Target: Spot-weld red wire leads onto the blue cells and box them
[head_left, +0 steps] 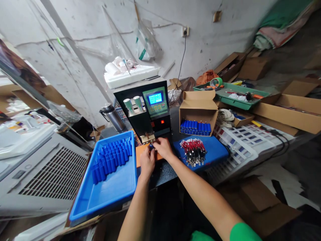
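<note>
At lower left sits the blue tray (pixel 110 187) of cells. At frame centre, the left hand (pixel 146 163) and right hand (pixel 163 148) pinch one small blue cell (pixel 151 146) together under the welder head (pixel 148 136); its long axis is too hidden to tell. Wire leads (pixel 193 151) lie right.

Bare forearms, green short sleeve (pixel 242 231)

A steel kettle (pixel 112 115), a green tray (pixel 234 97) and an air-conditioner unit (pixel 47 174) stand around.
</note>
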The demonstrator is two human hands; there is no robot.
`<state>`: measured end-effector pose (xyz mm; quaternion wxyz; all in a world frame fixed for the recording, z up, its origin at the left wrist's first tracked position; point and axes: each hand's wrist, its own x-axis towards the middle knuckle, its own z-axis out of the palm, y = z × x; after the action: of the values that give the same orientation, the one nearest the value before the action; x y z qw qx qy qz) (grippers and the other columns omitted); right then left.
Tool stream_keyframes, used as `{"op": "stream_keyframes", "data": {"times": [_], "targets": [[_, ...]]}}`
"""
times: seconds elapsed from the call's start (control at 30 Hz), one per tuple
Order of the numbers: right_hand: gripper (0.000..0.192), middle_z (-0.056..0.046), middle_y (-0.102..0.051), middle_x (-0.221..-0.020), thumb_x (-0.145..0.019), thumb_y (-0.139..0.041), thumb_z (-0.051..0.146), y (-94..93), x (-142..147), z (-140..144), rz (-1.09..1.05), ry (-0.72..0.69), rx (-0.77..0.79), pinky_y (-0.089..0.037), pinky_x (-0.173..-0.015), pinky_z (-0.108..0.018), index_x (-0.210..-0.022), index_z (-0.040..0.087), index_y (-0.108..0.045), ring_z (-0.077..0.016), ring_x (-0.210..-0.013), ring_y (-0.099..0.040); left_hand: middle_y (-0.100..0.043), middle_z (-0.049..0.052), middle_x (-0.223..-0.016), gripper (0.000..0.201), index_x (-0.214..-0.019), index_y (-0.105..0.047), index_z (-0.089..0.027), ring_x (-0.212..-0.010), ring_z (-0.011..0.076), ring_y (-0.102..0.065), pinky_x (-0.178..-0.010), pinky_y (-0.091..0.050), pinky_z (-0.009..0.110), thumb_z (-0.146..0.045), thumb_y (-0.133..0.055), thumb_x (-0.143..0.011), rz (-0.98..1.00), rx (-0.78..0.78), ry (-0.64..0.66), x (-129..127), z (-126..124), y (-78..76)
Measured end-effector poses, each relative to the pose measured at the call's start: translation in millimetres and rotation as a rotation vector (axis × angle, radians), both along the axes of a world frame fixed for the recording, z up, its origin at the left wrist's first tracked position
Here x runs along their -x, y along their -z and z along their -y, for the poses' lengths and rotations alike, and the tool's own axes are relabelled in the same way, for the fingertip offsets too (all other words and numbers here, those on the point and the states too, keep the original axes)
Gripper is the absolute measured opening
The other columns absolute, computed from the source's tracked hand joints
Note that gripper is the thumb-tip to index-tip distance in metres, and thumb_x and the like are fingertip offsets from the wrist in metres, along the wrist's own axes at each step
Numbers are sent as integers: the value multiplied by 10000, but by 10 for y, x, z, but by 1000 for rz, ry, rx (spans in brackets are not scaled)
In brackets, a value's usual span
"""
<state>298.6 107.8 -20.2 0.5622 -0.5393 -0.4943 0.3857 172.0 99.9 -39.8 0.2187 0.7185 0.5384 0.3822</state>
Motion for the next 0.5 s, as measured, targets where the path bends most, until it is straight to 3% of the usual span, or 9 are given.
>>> {"op": "stream_keyframes", "data": {"times": [0.5], "targets": [[142, -22, -622, -699, -771, -603, 307, 39, 41, 4, -67, 20, -6, -448, -551, -223, -715, 177, -591, -173, -670, -588, -684, 72, -854, 304, -1145, -641, -189, -750, 208, -612, -681, -412, 299, -332, -486, -926, -2, -44, -21, -17, 26, -7]]}}
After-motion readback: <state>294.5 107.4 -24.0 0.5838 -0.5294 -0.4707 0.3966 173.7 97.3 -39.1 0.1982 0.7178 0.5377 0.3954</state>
